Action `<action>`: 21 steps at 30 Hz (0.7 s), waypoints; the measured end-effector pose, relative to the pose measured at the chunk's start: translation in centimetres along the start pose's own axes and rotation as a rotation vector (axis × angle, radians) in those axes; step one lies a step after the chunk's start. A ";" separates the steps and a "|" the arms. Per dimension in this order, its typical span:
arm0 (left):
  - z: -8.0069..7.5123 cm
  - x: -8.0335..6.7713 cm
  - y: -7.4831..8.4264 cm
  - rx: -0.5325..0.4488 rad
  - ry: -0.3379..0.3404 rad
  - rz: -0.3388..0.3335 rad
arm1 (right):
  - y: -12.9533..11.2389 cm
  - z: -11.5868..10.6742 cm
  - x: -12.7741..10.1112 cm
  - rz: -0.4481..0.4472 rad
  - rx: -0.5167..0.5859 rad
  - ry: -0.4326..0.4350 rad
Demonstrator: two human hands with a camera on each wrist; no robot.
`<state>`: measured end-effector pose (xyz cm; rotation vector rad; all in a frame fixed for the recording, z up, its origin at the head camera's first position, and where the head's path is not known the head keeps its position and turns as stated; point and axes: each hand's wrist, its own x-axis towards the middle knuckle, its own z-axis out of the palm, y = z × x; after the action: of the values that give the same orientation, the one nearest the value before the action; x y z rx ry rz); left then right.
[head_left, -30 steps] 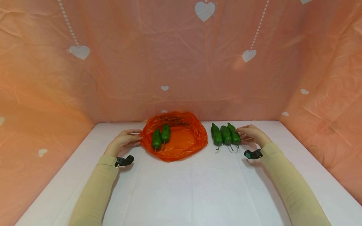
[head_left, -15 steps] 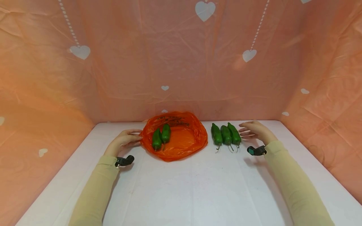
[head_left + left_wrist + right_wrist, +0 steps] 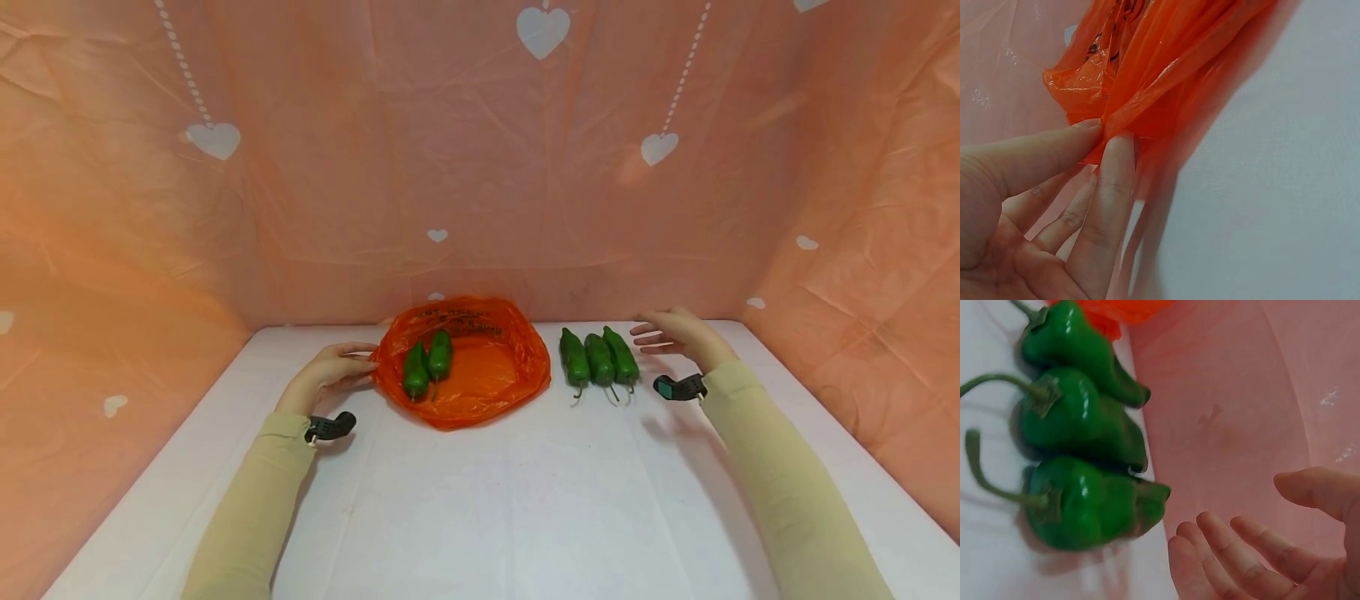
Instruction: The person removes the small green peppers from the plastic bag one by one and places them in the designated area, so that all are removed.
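My left hand (image 3: 365, 364) lies on the white table (image 3: 510, 483) and pinches the left rim of an orange plastic bag (image 3: 491, 367). The left wrist view shows thumb and forefinger of that hand (image 3: 1105, 132) closed on a fold of the bag (image 3: 1166, 69). Two green peppers (image 3: 427, 362) lie inside the bag. Three more green peppers (image 3: 600, 358) lie side by side on the table to its right. My right hand (image 3: 660, 333) hovers open just right of them, holding nothing. In the right wrist view its spread fingers (image 3: 1241, 550) are apart from the nearest pepper (image 3: 1091, 503).
Orange-pink sheeting with white hearts (image 3: 480, 167) walls in the table at the back and on both sides. Bare white tabletop stretches from the bag to the near edge. Small dark wrist cameras (image 3: 330, 427) sit at both cuffs.
My right hand has lifted off the rightmost pepper and drawn up and back to the right, its fingers spreading. The left hand, bag and peppers have stayed put.
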<state>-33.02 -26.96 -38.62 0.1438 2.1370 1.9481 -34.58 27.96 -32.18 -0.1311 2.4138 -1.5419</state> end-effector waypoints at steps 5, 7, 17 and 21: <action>0.0 -0.1 0.1 -0.003 -0.006 0.011 | -1.1 0.4 0.6 0.006 0.055 -0.015; 0.0 -0.2 0.1 -0.003 -0.008 0.014 | -1.6 0.7 0.8 -0.007 0.073 -0.027; 0.1 -0.1 0.1 0.071 0.038 0.010 | -3.8 2.8 1.5 -0.066 0.098 -0.061; 0.1 -0.1 0.0 0.029 0.009 0.016 | -4.5 4.2 2.3 -0.082 0.123 -0.087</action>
<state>-32.87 -26.93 -38.57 0.1583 2.1769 1.9301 -35.92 21.80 -30.22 -0.2697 2.2668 -1.6790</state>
